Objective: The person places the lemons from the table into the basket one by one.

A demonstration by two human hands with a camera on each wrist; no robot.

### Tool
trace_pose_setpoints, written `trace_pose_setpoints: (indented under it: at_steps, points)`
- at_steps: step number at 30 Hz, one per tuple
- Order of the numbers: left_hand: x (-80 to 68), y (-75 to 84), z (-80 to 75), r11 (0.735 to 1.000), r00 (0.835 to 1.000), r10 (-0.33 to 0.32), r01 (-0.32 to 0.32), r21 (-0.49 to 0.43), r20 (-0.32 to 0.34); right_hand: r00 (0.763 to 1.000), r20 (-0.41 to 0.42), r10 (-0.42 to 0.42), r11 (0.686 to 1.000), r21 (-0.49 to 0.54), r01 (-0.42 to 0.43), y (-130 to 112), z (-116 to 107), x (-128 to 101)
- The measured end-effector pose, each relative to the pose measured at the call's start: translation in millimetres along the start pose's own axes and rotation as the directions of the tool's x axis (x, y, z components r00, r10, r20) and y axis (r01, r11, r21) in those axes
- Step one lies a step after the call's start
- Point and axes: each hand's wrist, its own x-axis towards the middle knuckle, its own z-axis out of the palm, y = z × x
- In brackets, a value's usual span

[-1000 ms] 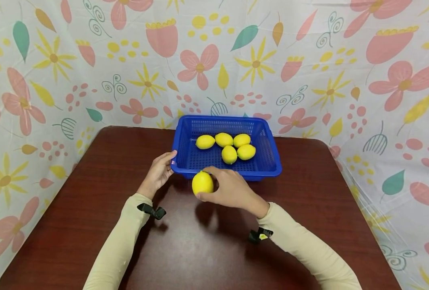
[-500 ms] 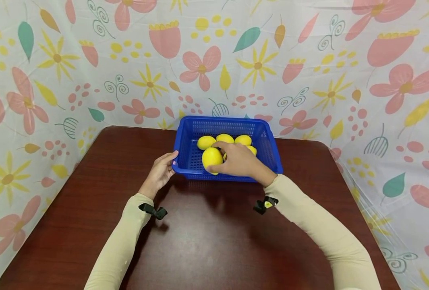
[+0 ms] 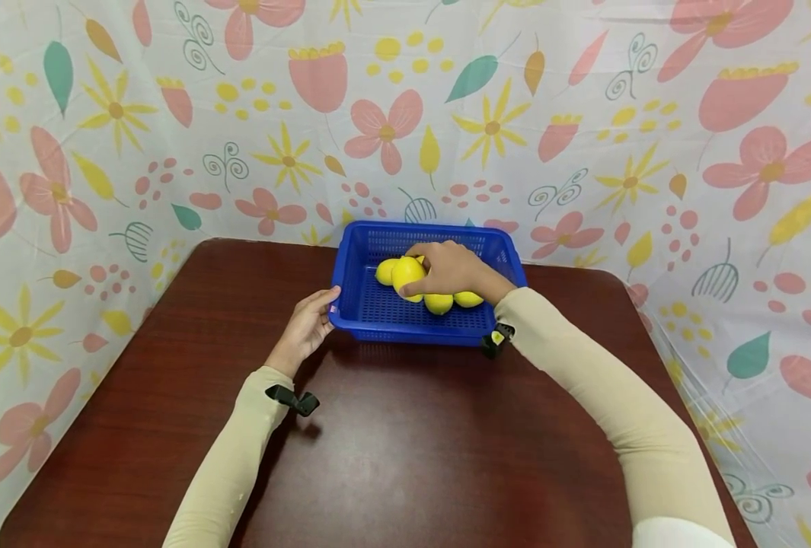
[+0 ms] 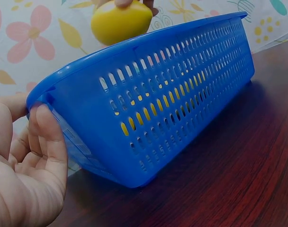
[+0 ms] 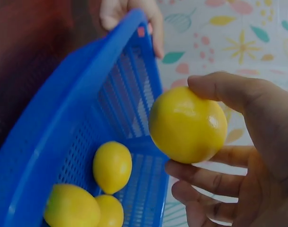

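A blue perforated basket (image 3: pixel 378 316) (image 4: pixel 172 109) (image 5: pixel 82 113) stands at the far middle of the dark wooden table (image 3: pixel 391 441). My right hand (image 3: pixel 449 268) (image 5: pixel 243 142) holds a yellow lemon (image 3: pixel 408 275) (image 5: pixel 187 124) (image 4: pixel 120 21) over the basket's inside, thumb and fingers curled round it. Several more lemons (image 3: pixel 446 302) (image 5: pixel 112 165) lie on the basket floor, partly hidden by that hand. My left hand (image 3: pixel 308 326) (image 4: pixel 25 161) rests against the basket's near left corner, fingers on its rim and wall.
A floral cloth (image 3: pixel 583 129) hangs behind and beside the table. The table's right edge (image 3: pixel 659 342) runs close to the cloth. Black clips (image 3: pixel 294 399) sit on both sleeves at the wrists.
My right hand has carried the lemon from the table in front of the basket, over the near rim, to above the lemons inside. The left hand has stayed on the corner.
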Motion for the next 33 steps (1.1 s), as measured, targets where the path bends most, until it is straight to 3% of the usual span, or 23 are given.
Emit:
trace_pose_setpoints:
  at_steps: [13, 21, 28, 33]
  points:
    - [0.4, 1.0, 0.6, 1.000, 1.000, -0.008, 0.008, -0.002, 0.001, 0.987, 0.157, -0.043, 0.997, 0.072, 0.032, 33.6, -8.7, 38.1]
    - [0.5, 1.7, -0.2, 1.000, 1.000, -0.008, 0.008, 0.003, 0.000, 0.953, 0.281, -0.108, 0.991, 0.111, 0.079, 50.0, -0.2, 59.1]
    - [0.5, 1.7, -1.3, 1.000, 1.000, -0.005, 0.005, -0.002, 0.007, 0.935, 0.321, -0.148, 0.988, 0.097, 0.123, 53.2, 7.3, 76.1]
    - [1.0, 1.7, -1.1, 1.000, 1.000, 0.000, 0.000, 0.001, 0.012, 0.922, 0.364, -0.131, 0.991, 0.082, 0.109, 50.7, 9.8, 83.6]
